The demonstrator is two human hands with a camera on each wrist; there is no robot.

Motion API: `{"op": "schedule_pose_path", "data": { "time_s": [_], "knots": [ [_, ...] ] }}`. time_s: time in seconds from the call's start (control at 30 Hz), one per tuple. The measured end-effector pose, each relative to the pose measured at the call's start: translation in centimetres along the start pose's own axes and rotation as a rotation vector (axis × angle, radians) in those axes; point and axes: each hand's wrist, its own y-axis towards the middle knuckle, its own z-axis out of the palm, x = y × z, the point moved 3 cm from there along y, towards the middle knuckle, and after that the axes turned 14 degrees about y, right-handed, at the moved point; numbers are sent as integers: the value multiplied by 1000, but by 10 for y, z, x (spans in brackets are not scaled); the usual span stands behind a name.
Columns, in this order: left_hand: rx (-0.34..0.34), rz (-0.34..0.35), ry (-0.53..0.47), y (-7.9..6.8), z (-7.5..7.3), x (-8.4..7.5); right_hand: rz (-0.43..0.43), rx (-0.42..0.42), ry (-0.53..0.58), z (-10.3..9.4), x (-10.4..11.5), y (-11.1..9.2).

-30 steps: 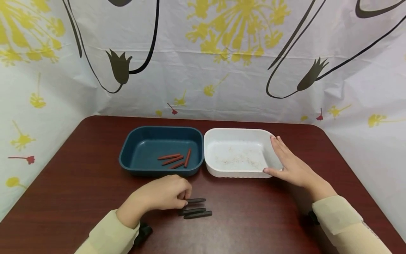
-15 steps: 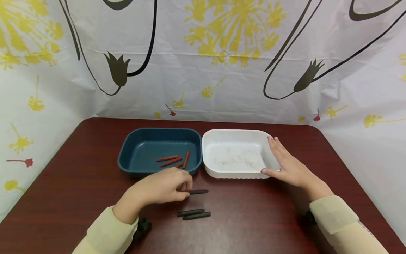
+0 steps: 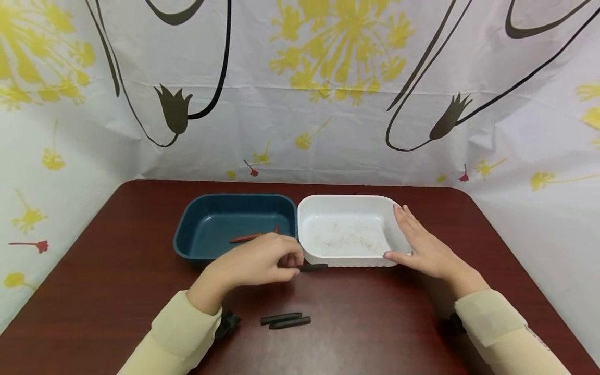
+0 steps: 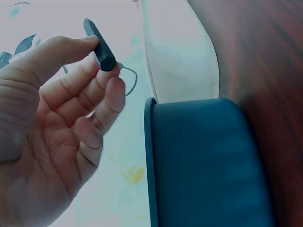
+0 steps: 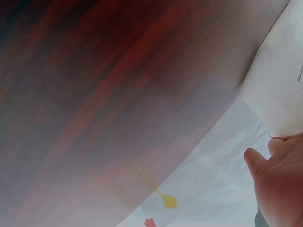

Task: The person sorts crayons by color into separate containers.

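Observation:
My left hand (image 3: 262, 260) pinches a dark, hexagonal crayon (image 4: 102, 49) between thumb and fingers, in front of where the two trays meet. In the head view the tip of that crayon (image 3: 315, 267) pokes out toward the white tray (image 3: 347, 261). My right hand (image 3: 428, 250) rests with straight fingers on the white tray's right end, thumb at its near rim. Only crumbs show inside that tray. Two more dark crayons (image 3: 282, 318) lie side by side on the table. Red crayons (image 3: 246, 238) are in the blue tray (image 3: 234, 198), partly hidden behind my left hand.
Both trays stand side by side on a dark red-brown table (image 3: 375, 323). A white cloth (image 3: 281, 114) with yellow flowers and dark stems hangs behind the table and along its sides.
My left hand has lifted one dark crayon away from the other two and carried it forward and right, toward the white tray. The right hand has stayed on that tray.

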Motion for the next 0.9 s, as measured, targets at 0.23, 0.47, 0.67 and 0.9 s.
{"op": "schedule_pose_path", "data": {
  "time_s": [0.23,0.47,0.67,0.9],
  "knots": [
    [-51,31,52,26,-2,0,-11,-6,-10,0,-2,-2],
    [-55,27,33,47,-3,2,-41,-16,-21,0,-1,0],
    [-47,-9,38,63,-4,4,-34,-9,-5,2,1,0],
    [-16,-41,45,85,-2,11,-2,2,5,1,0,1]
  ]
}}
